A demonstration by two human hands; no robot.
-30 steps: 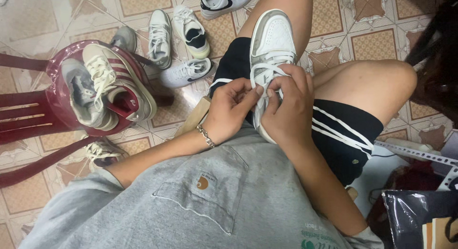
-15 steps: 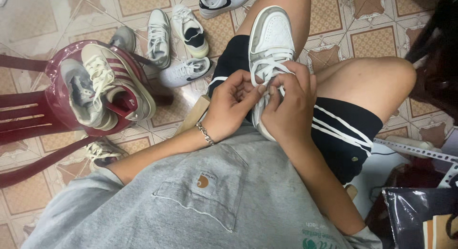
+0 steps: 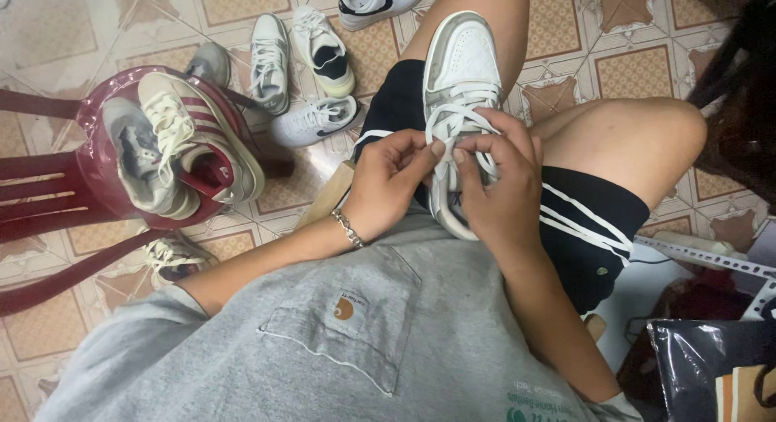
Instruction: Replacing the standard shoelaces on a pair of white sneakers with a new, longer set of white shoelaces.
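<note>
A grey-and-white sneaker [image 3: 459, 82] lies sole-down on the person's lap, toe pointing away, resting across black shorts [image 3: 578, 220] with white side stripes. Its white lace [image 3: 453, 119] is threaded through the upper eyelets and crosses the tongue. The left hand [image 3: 390, 179] sits at the shoe's left side, thumb and forefinger pinched together on a strand of lace; a metal bracelet [image 3: 348, 228] circles that wrist. The right hand [image 3: 501, 179] covers the shoe's heel end, its fingertips closed on the lace just beside the left fingertips, the two hands nearly touching. A grey shirt [image 3: 323, 349] with a chest pocket fills the lower foreground. The floor [image 3: 65, 26] is tiled in tan squares with pale borders, visibly worn and stained. To the left stands a dark red plastic stool [image 3: 97, 163] carrying two shoes, one cream with red stripes [image 3: 198, 135], one grey [image 3: 133, 151]. More loose sneakers lie on the tiles beyond the knee: a grey one [image 3: 268, 62], a cream-and-black one [image 3: 323, 54], a white one [image 3: 315, 119], and another at the top edge [image 3: 380, 0]. A dark glossy bag [image 3: 695, 365] sits at the lower right.
</note>
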